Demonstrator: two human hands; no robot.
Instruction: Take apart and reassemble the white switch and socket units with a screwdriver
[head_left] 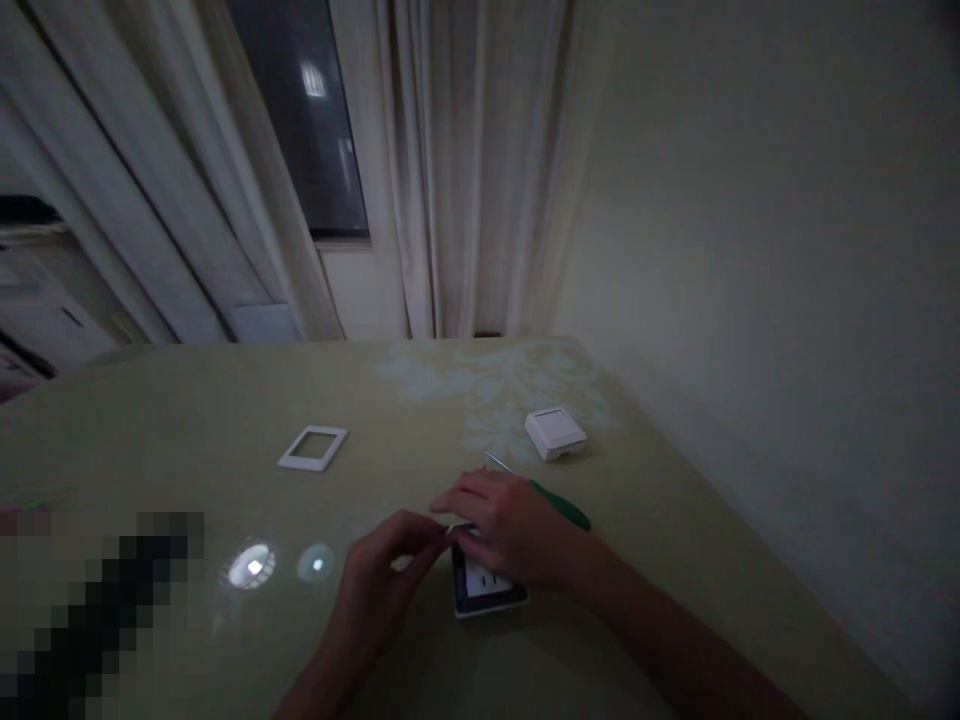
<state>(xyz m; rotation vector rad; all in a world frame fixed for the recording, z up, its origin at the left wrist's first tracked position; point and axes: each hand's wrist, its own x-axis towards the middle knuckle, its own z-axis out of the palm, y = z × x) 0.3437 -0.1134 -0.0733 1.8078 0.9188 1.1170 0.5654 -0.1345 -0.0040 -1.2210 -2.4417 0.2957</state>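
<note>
A wall socket [486, 582] with a dark border and a white slotted face lies on the table below my hands. My left hand [382, 575] is closed in a pinch at the socket's upper left corner; what sits between its fingertips is too small to name. Over the socket's upper part lies my right hand [510, 525], its thumb and curled fingers closed on that same corner and hiding part of the face. Just beyond my right hand is a screwdriver [559, 503] with a green handle, its thin shaft partly covered by the hand.
A white square frame [313, 465] lies flat to the left. Farther right stands a white box-shaped switch or socket part [556, 432]. The glossy table [225, 400] meets a plain wall on the right and curtains [480, 200] at the back. A blurred-out dark patch covers the lower left.
</note>
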